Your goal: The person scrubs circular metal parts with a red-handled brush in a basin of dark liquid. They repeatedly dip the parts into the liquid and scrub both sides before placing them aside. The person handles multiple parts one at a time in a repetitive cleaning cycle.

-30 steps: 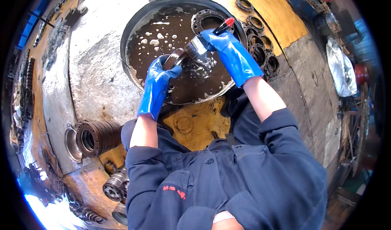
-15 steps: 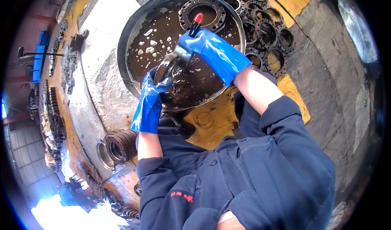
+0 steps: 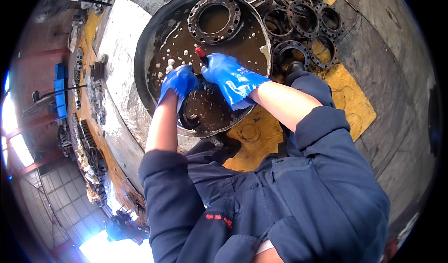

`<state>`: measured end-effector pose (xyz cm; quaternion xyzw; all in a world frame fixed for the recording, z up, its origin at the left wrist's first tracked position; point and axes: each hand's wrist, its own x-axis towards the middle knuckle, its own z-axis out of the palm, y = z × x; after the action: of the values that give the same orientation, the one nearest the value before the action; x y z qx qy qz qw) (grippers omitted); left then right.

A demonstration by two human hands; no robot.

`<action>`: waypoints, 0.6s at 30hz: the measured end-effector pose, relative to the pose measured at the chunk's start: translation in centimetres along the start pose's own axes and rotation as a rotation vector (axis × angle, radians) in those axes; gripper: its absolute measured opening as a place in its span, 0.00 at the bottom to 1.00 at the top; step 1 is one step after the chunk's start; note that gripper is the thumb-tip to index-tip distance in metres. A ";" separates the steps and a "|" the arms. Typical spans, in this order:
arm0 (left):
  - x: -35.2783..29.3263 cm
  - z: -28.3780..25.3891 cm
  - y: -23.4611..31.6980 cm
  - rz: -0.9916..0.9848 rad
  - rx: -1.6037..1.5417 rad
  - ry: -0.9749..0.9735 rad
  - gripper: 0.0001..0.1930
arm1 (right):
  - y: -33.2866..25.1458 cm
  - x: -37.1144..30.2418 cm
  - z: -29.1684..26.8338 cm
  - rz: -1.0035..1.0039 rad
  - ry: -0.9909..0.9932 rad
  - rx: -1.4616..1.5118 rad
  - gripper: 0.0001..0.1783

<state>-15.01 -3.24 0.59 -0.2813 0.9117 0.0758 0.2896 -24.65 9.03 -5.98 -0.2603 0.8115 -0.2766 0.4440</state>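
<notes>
A metal ring [image 3: 190,121] tilts in the murky brown liquid of a large round basin [image 3: 143,48], partly under the surface. My left hand [image 3: 181,82], in a blue rubber glove, is closed on the ring's far edge with its back toward me. Just to its right, my gloved right hand [image 3: 229,75] grips a tool with a black handle and red end [image 3: 200,53]. The tool's working end is hidden beneath the hands. Farther back in the basin lies a flat flange ring [image 3: 194,21] with bolt holes, standing partly above the liquid.
Several dark metal flange rings [image 3: 292,19] are heaped right of the basin. Yellow board [image 3: 357,109] lies under and beside my legs. Grey sheeting [image 3: 116,34] covers the floor at the left, with a row of metal parts [image 3: 93,165] beyond it.
My left hand has turned over and moved up the ring, closer to my right hand. The tool's handle has swung left and lower. The view has shifted; the ring stack at lower left is out of sight.
</notes>
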 end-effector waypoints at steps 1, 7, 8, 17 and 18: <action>2.0 0.7 0.2 0.034 0.205 -0.034 0.20 | -0.2 -0.1 -0.6 -0.008 -0.012 0.006 0.26; 8.7 6.3 -5.1 -0.409 -0.378 -0.060 0.18 | -1.5 -2.9 -5.1 -0.077 0.080 0.042 0.22; 8.1 4.8 -3.0 -0.229 -0.127 -0.088 0.18 | -1.1 -2.4 -5.6 -0.077 0.163 0.031 0.22; -5.0 9.5 -8.5 -0.093 -0.983 0.181 0.30 | -1.2 0.2 -6.2 -0.261 0.147 0.399 0.24; -6.8 11.4 -8.2 -0.128 -1.103 0.309 0.30 | -1.9 -2.8 -6.8 -0.267 0.050 0.452 0.24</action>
<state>-0.34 -3.45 -4.68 -0.4534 0.7501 0.4804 -0.0327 -28.92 11.04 -0.01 -0.2525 0.6983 -0.5133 0.4303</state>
